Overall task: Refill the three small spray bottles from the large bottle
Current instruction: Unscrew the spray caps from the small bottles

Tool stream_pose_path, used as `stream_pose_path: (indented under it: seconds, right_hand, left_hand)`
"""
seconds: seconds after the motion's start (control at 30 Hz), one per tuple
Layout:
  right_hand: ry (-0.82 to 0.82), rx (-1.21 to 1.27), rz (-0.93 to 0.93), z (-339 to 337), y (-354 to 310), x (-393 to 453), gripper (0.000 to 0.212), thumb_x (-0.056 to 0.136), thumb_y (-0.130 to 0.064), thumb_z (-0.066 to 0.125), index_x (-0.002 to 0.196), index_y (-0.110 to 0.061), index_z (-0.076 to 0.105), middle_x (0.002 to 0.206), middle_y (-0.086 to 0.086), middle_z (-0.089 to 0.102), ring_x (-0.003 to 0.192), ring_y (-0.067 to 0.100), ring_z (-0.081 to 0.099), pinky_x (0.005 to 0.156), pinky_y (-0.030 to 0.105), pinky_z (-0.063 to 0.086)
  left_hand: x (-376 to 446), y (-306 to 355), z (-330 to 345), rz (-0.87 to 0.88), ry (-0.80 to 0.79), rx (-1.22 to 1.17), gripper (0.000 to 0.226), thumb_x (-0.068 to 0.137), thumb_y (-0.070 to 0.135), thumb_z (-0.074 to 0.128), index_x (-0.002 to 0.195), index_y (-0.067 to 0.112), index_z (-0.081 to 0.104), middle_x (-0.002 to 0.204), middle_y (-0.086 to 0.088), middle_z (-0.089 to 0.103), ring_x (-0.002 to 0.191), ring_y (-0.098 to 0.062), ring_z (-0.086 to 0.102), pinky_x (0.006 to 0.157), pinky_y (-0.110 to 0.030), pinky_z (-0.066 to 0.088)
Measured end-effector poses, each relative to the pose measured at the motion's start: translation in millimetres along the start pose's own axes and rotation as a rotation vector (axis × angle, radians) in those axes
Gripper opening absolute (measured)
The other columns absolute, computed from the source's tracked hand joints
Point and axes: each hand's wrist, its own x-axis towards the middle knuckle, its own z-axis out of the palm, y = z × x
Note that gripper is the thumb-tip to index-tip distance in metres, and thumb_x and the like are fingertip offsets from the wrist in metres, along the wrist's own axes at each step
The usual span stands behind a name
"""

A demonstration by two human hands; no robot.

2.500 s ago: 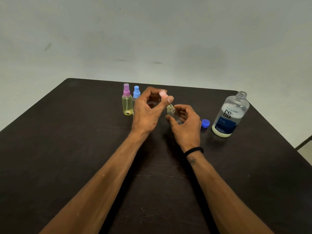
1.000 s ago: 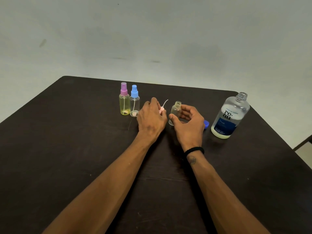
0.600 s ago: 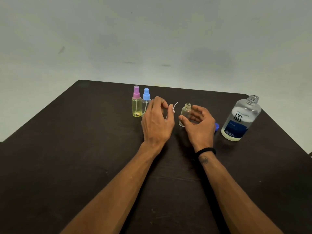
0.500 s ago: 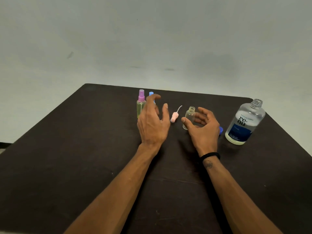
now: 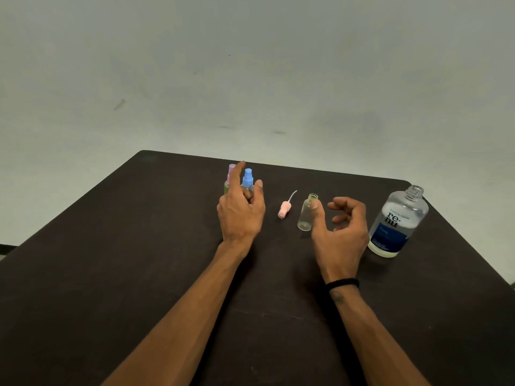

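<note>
A small clear spray bottle [image 5: 305,215] stands uncapped at the table's middle. Its pink spray head [image 5: 284,209] with the white tube lies just to its left. My right hand [image 5: 341,229] is beside the bottle; the thumb lies against its right side and the fingers hang loosely curled, apart from it. My left hand [image 5: 240,210] has straight fingers spread in front of the blue-capped bottle [image 5: 247,178] and the purple-capped bottle [image 5: 231,169], partly hiding both. The large clear bottle [image 5: 398,221] with a dark blue label stands uncapped at the right.
Everything stands on a dark table [image 5: 139,274] before a pale wall. The table's far edge runs just behind the bottles and its right edge is close to the large bottle.
My left hand laid the pink spray head on the table, let go and moved left toward the blue-capped bottle. My right hand's fingers loosened from the small open bottle, now standing on the table.
</note>
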Motion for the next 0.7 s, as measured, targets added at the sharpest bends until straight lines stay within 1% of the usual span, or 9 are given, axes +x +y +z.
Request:
stream_pose_path:
  seconds: [0.07, 0.13, 0.27, 0.3, 0.4, 0.5, 0.57, 0.63, 0.7]
  right_hand:
    - [-0.003, -0.002, -0.010, 0, 1, 0, 0.036, 0.090, -0.044, 0.085, 0.112, -0.027, 0.062, 0.101, -0.007, 0.067, 0.084, 0.016, 0.058, 0.072, 0.036, 0.054]
    - [-0.018, -0.004, -0.009, 0, 1, 0, 0.034, 0.090, -0.043, 0.084, 0.110, -0.026, 0.062, 0.100, -0.006, 0.066, 0.082, 0.014, 0.057, 0.072, 0.032, 0.053]
    - [-0.030, -0.007, -0.020, 1, 1, 1, 0.032, 0.091, -0.042, 0.083, 0.109, -0.023, 0.063, 0.097, -0.005, 0.066, 0.078, 0.009, 0.054, 0.068, 0.018, 0.048]
    - [-0.024, -0.003, -0.021, 1, 1, 0, 0.032, 0.092, -0.042, 0.082, 0.108, -0.023, 0.063, 0.096, -0.005, 0.066, 0.077, 0.009, 0.053, 0.068, 0.017, 0.048]
    - [0.017, 0.002, -0.082, 0, -3, -1, 0.027, 0.094, -0.038, 0.082, 0.103, -0.019, 0.065, 0.090, -0.007, 0.064, 0.072, 0.012, 0.052, 0.064, 0.023, 0.048]
    - [0.025, 0.003, -0.222, 0, -8, -6, 0.025, 0.095, -0.031, 0.082, 0.094, -0.011, 0.066, 0.085, -0.003, 0.063, 0.067, 0.016, 0.053, 0.059, 0.025, 0.046]
    - [-0.027, 0.026, -0.271, 2, -11, -9, 0.028, 0.093, -0.031, 0.083, 0.096, -0.009, 0.066, 0.087, 0.000, 0.065, 0.068, 0.019, 0.058, 0.060, 0.030, 0.050]
    - [-0.130, 0.060, -0.259, 3, -14, -12, 0.031, 0.091, -0.031, 0.087, 0.104, -0.010, 0.068, 0.093, 0.000, 0.069, 0.076, 0.019, 0.066, 0.066, 0.033, 0.057]
    - [-0.243, 0.099, -0.200, 3, -16, -15, 0.034, 0.089, -0.030, 0.088, 0.112, -0.016, 0.068, 0.098, -0.004, 0.073, 0.084, 0.015, 0.072, 0.074, 0.029, 0.061]
  left_hand:
    - [2, 0, 1, -0.034, -0.002, -0.022, 0.044, 0.104, 0.033, 0.063, 0.145, 0.022, 0.052, 0.066, 0.001, 0.062, 0.052, -0.008, 0.055, 0.087, -0.016, 0.048]
    - [2, 1, 1, -0.064, -0.002, -0.031, 0.036, 0.104, 0.033, 0.063, 0.138, 0.022, 0.057, 0.062, 0.005, 0.057, 0.052, -0.008, 0.055, 0.085, -0.024, 0.052]
    - [3, 5, -1, -0.086, 0.000, -0.031, 0.026, 0.103, 0.035, 0.065, 0.126, 0.023, 0.062, 0.062, 0.004, 0.056, 0.055, -0.012, 0.057, 0.077, -0.026, 0.054]
    - [3, 6, -2, -0.091, -0.006, -0.031, 0.025, 0.102, 0.035, 0.066, 0.124, 0.023, 0.063, 0.062, 0.002, 0.057, 0.056, -0.013, 0.058, 0.073, -0.024, 0.053]
    - [3, 14, -5, -0.074, -0.034, -0.071, 0.024, 0.099, 0.038, 0.071, 0.118, 0.023, 0.067, 0.059, 0.001, 0.058, 0.054, -0.014, 0.059, 0.067, -0.020, 0.053]
    - [5, 27, -11, -0.073, -0.153, -0.161, 0.024, 0.094, 0.040, 0.077, 0.109, 0.021, 0.073, 0.053, 0.008, 0.052, 0.048, -0.007, 0.049, 0.058, -0.014, 0.045]
    - [8, 36, -15, -0.143, -0.288, -0.303, 0.024, 0.090, 0.040, 0.082, 0.102, 0.020, 0.077, 0.050, 0.012, 0.045, 0.047, -0.005, 0.040, 0.053, -0.017, 0.040]
    - [9, 41, -17, -0.219, -0.402, -0.452, 0.022, 0.089, 0.037, 0.084, 0.098, 0.018, 0.079, 0.052, 0.012, 0.044, 0.048, -0.004, 0.037, 0.051, -0.017, 0.037]
    - [7, 44, -18, -0.287, -0.464, -0.555, 0.018, 0.089, 0.031, 0.084, 0.098, 0.016, 0.080, 0.059, 0.006, 0.050, 0.049, -0.002, 0.042, 0.050, -0.014, 0.038]
